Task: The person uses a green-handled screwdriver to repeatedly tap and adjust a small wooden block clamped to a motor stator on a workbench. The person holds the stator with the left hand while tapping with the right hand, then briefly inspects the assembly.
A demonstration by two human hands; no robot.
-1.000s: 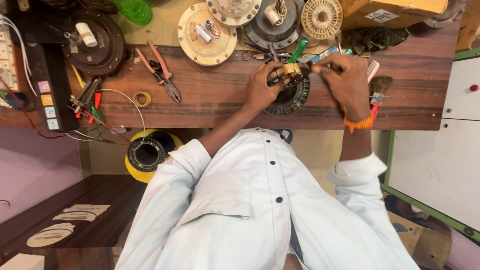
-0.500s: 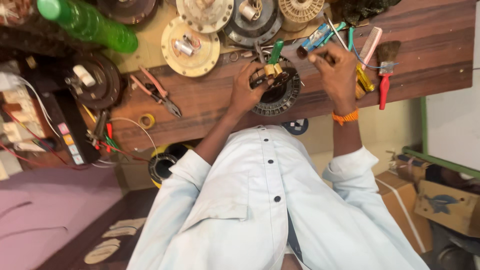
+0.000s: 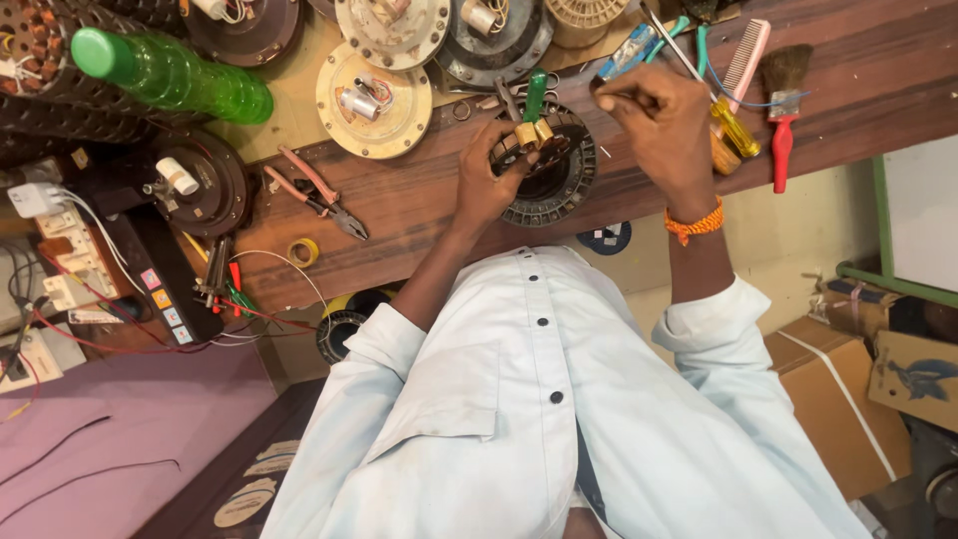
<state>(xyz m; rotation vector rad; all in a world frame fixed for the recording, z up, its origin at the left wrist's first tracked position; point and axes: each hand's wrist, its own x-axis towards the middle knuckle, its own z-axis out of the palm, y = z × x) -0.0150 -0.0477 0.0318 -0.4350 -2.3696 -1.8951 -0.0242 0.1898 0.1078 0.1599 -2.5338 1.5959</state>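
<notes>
A dark round motor stator ring (image 3: 559,195) lies on the wooden bench (image 3: 419,205), with small brass-coloured pieces (image 3: 534,133) at its top. My left hand (image 3: 486,180) grips the ring's left rim. Just to the right and above it, my right hand (image 3: 659,125), with an orange band on the wrist, has its fingertips pinched together. What they pinch is too small to make out. A green-handled screwdriver (image 3: 536,95) lies against the ring's far side.
On the bench are red-handled pliers (image 3: 319,195), a yellow tape roll (image 3: 303,252), a yellow-handled screwdriver (image 3: 733,135), a pink comb (image 3: 743,55), a red brush (image 3: 783,110), several round motor covers (image 3: 374,100) and a green bottle (image 3: 175,75). Wires and sockets crowd the left; cardboard boxes (image 3: 848,389) are at the right.
The view has swung, so the bench now sits tilted and closer. My left hand stays on the stator ring. My right hand has lifted slightly above the ring's right side.
</notes>
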